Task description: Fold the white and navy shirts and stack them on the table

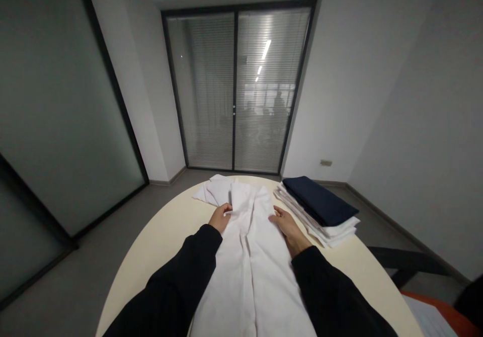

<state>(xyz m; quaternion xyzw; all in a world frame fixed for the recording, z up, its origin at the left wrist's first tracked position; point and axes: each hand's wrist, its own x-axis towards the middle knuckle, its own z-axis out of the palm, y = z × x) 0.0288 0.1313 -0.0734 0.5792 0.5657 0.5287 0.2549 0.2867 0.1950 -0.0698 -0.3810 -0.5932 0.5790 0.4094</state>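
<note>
A white cloth garment [245,266] lies lengthwise over the table, with a fold or seam running down its middle. Its kind I cannot make out. My left hand [221,218] has its fingers closed on the garment's left edge near the far end. On the opposite edge, my right hand [286,225] pinches the cloth between thumb and fingers. Part of the fingertips is hidden by the fabric. Another bunched white piece of cloth [213,191] is at the far left, touching or joined to the garment; I cannot tell which.
A round cream table [151,246] carries everything. To the right of my right hand sits a stack of folded white cloths [332,234] with a folded navy cloth [319,201] on top. An orange chair [445,309] with something pale on it stands at the lower right.
</note>
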